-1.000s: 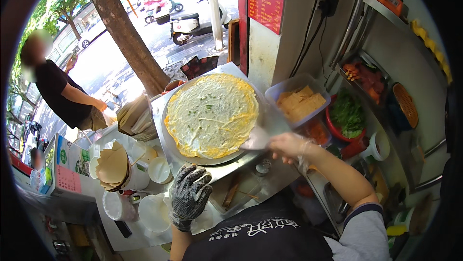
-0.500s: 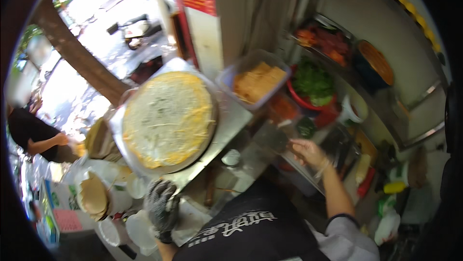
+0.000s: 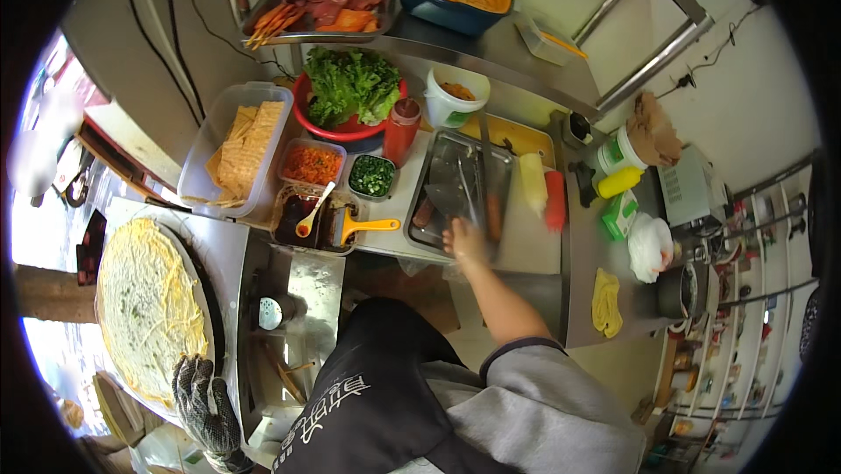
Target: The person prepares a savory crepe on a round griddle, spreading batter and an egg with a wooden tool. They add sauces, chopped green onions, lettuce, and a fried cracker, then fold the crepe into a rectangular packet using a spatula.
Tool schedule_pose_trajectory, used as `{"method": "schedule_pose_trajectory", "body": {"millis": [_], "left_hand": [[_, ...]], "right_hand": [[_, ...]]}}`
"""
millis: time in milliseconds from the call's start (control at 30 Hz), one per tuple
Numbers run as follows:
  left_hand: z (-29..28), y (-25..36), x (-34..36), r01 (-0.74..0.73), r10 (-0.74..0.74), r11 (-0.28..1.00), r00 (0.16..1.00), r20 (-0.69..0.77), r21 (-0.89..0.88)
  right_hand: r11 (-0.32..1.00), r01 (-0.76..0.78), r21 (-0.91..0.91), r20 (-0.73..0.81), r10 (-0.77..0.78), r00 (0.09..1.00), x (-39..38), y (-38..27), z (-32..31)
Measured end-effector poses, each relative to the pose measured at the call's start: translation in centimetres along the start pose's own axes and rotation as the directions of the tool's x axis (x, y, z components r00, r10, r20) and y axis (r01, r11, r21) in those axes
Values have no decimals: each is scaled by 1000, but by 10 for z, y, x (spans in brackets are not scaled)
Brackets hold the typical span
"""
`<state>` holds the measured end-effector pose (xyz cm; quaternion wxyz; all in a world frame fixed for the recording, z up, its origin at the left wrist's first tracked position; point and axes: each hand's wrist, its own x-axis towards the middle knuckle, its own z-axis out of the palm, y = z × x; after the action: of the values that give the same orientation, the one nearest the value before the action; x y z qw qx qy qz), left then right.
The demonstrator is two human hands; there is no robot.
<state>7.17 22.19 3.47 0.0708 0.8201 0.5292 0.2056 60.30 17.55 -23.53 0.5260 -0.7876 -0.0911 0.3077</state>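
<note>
On the round griddle at far left lies a wide, thin crepe [image 3: 144, 299], egg-yellow at its edges and flecked with green. My left hand [image 3: 208, 408] wears a grey knit glove and is at the crepe's near edge, fingers stretched out and holding nothing. Over the metal tray [image 3: 508, 251], my bare right hand [image 3: 466, 242] is closed and a little blurred. From it a broad-bladed metal spatula [image 3: 448, 200] points into the tray. Metal tongs [image 3: 467, 178] and some brown sausages [image 3: 494, 215] lie in there too.
Left of the tray are a lettuce bowl [image 3: 350, 88], a tub of crisp sheets [image 3: 250, 150], chopped carrot [image 3: 313, 164], chopped greens [image 3: 371, 176], a sauce box with a yellow-handled brush [image 3: 368, 225]. Squeeze bottles [image 3: 554, 198] stand right. Above, a shelf holds meat slices [image 3: 337, 5].
My view has swung right, so the griddle now sits at far left. My right hand has brought the spatula over the metal tray. The gloved left hand is now by the crepe's edge.
</note>
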Motion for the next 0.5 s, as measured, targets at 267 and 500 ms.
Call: {"method": "schedule_pose_trajectory", "body": {"millis": [267, 500], "left_hand": [[-8, 12, -6, 138, -138, 990, 990, -5, 18], [-21, -4, -16, 128, -133, 987, 990, 43, 97]], "right_hand": [[666, 165, -728, -280, -508, 814, 48, -11, -13], [604, 236, -761, -114, -483, 868, 153, 13, -77]]}}
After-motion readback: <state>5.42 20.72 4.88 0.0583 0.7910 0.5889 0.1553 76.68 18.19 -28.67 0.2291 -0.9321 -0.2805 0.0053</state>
